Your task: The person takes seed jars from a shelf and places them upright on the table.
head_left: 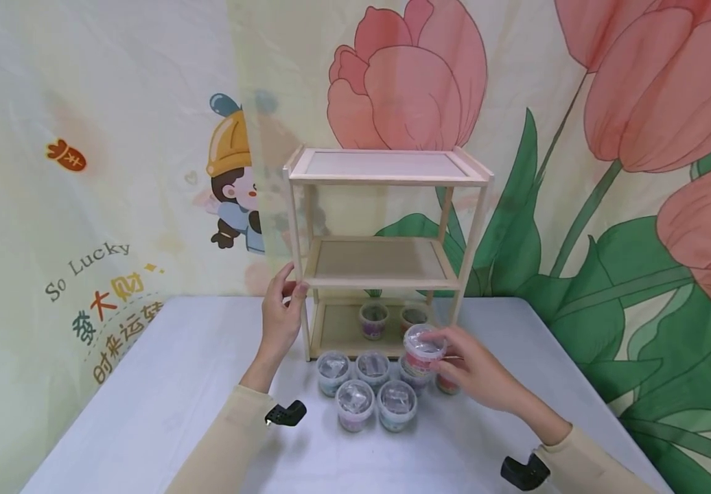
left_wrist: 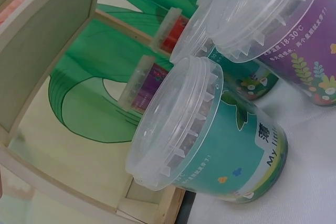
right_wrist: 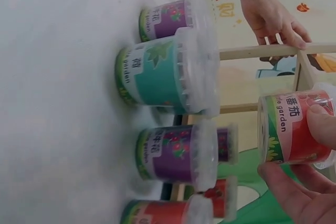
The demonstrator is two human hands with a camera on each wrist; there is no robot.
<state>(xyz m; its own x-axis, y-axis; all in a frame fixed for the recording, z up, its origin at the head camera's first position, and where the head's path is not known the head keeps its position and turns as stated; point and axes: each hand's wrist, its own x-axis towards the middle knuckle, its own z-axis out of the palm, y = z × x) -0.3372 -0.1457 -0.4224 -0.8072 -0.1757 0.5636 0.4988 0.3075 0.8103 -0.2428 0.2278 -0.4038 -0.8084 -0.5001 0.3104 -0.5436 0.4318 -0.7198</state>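
In the head view my right hand [head_left: 475, 370] holds a red-labelled planting cup [head_left: 422, 353] with a clear lid, raised over other cups before the shelf. Its thumb and fingers grip the cup's sides in the right wrist view, where the red label [right_wrist: 296, 127] shows a tomato name. My left hand [head_left: 283, 312] grips the left front post of a small wooden shelf rack [head_left: 386, 182] near the middle tier. Several lidded planting cups stand close together on the table, among them a teal cup [left_wrist: 226, 145] and a purple cup [right_wrist: 173, 153].
On the bottom tier stand a purple cup [head_left: 373, 322] and a red cup [head_left: 414, 318]. A white cloth covers the table [head_left: 207, 384]. Behind the rack hangs a printed backdrop [head_left: 164, 137] with tulips and a cartoon figure.
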